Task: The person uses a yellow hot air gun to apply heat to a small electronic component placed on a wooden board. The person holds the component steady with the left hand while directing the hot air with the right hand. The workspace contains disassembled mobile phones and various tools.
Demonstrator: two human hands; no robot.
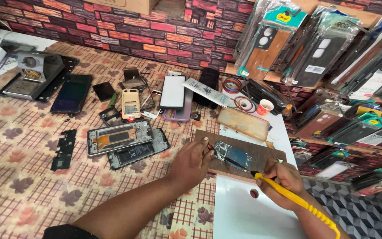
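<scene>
A small blue-green circuit board (233, 156) lies on a brown wooden board (261, 155) near the table's right side. My left hand (192, 163) pinches the circuit board's left end with thumb and fingers. My right hand (283, 180) grips a yellow-handled soldering iron (288, 194), its dark tip resting on the circuit board's lower edge. A coiled yellow cord runs from the iron down past my right wrist.
Opened phone frames (119, 138), dark screens (72, 93), a gold back cover (130, 103) and a clear case (242, 123) are spread over the leaf-patterned cloth. A soldering station (34, 73) stands far left. Packaged phone cases (328, 48) hang at right. A white sheet (244, 212) lies under my right hand.
</scene>
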